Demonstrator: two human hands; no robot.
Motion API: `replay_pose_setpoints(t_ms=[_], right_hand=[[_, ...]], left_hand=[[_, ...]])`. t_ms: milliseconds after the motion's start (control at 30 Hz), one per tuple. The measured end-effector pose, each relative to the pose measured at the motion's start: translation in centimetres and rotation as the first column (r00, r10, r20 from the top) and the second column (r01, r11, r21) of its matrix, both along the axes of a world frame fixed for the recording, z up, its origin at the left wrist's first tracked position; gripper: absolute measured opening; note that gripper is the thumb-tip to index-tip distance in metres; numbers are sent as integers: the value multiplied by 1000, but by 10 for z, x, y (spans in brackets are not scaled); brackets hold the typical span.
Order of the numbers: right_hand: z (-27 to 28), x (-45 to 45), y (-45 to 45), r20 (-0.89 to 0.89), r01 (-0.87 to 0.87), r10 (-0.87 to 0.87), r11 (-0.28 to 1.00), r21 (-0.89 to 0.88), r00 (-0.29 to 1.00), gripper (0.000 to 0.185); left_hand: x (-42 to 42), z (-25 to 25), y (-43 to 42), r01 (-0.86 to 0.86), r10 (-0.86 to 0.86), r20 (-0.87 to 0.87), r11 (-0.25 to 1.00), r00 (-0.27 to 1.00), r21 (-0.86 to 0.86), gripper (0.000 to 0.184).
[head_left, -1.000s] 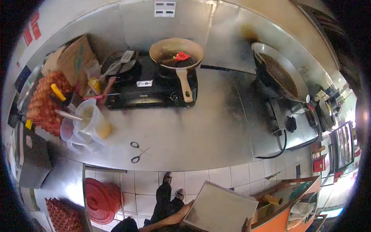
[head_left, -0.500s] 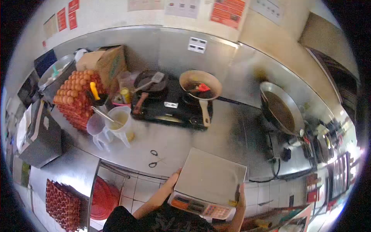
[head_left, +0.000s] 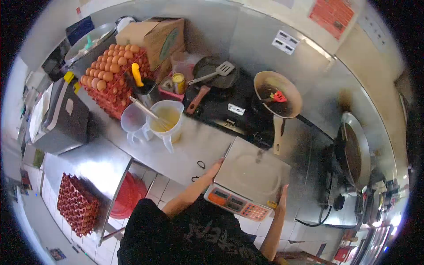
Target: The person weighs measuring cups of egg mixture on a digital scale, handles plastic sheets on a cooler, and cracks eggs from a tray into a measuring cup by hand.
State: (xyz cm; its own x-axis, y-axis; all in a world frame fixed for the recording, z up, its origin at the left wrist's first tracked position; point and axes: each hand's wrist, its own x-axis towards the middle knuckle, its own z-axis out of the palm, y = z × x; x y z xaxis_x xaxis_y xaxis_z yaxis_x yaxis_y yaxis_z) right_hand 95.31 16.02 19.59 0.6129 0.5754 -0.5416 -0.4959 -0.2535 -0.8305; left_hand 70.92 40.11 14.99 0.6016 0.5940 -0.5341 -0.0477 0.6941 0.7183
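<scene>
Both of my hands grip a digital weighing scale [head_left: 250, 170] with a flat pale platform and an orange-and-white display and keypad panel facing me. My left hand [head_left: 215, 168] is closed on its left edge, while my right hand [head_left: 283, 196] holds the right edge. The scale is at the front of the steel counter; whether it rests there or hangs just above is unclear. Close to my left hand lie scissors [head_left: 201, 164], with only their dark handle loops showing. Left of them stand two clear plastic jugs, one [head_left: 169, 119] containing yellow liquid and a whisk [head_left: 150, 112].
Behind the scale is a black stove [head_left: 221, 115] with a pan [head_left: 212, 73] under a slotted spatula, and a second pan [head_left: 265, 84] holding a red utensil. Stacked egg trays [head_left: 108, 79] stand at left. A large wok [head_left: 353, 150] is at right.
My view has turned, shifting the counter's contents rightward in the frame. The scale has moved left and closer to the stove, still held in both hands, and now the scissors are partly covered.
</scene>
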Motion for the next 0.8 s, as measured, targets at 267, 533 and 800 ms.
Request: replay_pose_setpoints(t_ms=[267, 533, 800], right_hand=[[-65, 46, 0, 167, -52, 49, 999, 16, 985, 91], [-87, 64, -33, -41, -153, 175, 936, 316, 984, 81], [-171, 79, -118, 178, 378, -381, 924, 54, 907, 53]], left_hand=[[1, -61, 11, 6, -15, -153, 998, 988, -63, 48], [-82, -36, 13, 761, 244, -780, 190, 576, 621, 54], [-140, -47, -15, 738, 285, -786, 278, 548, 615, 58]])
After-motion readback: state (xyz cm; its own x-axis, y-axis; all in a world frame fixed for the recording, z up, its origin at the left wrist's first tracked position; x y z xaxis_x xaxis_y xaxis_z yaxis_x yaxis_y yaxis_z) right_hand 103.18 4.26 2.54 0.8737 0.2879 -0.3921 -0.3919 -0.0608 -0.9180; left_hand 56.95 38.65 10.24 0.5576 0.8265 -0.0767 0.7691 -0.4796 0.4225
